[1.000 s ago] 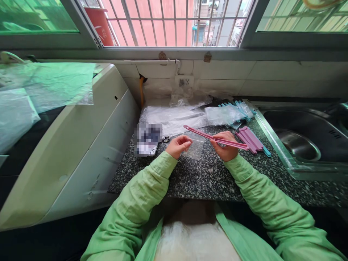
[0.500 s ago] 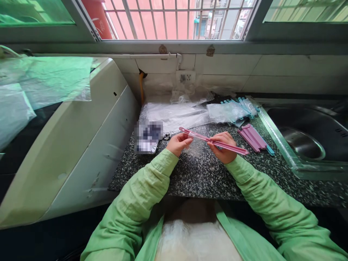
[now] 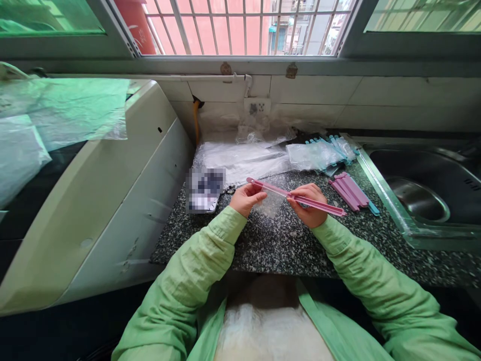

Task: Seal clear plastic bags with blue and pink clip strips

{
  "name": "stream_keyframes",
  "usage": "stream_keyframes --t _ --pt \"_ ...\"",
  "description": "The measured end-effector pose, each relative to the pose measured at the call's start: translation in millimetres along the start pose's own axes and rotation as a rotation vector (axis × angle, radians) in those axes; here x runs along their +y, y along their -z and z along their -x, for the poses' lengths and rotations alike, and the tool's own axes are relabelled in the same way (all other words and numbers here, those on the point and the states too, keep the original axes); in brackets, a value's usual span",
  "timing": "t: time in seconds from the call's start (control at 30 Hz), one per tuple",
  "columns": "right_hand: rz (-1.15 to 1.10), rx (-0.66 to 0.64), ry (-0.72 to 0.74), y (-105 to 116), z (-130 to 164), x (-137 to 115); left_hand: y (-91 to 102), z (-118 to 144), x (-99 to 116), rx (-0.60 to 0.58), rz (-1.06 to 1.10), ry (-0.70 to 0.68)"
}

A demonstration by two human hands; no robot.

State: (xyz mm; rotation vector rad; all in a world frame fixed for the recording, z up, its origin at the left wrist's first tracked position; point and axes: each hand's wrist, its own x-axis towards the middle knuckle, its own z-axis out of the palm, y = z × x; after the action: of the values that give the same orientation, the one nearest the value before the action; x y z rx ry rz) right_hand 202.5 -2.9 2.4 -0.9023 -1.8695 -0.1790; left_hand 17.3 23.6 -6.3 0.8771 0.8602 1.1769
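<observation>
Pink clip stick [image 3: 311, 201], light, stiff: right hand [image 3: 307, 206] pinched mid-length; left hand [image 3: 245, 198] pinching limp clear bag [image 3: 271, 203], 9 o'clock edge.

Both arms reach forward from the near edge in green sleeves, elbows bent outward, forearms converging toward the middle. The left hand [image 3: 246, 198] is pinched closed, fingertips together and pointing right. The right hand [image 3: 308, 203] is curled closed, knuckles up, near the left but apart from it.
</observation>
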Motion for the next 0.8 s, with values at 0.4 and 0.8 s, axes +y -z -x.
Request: stream_keyframes --t 0.4,0.8 --pt "-0.023 -0.031 0.011 -1.1 1.2 -2.4 1.5 -1.5 0.2 0.031 -0.034 0.001" --pt "0.043 -0.097 0.012 0.0 3.0 3.6 2.5 -0.8 2.4 -0.024 -0.064 0.037"
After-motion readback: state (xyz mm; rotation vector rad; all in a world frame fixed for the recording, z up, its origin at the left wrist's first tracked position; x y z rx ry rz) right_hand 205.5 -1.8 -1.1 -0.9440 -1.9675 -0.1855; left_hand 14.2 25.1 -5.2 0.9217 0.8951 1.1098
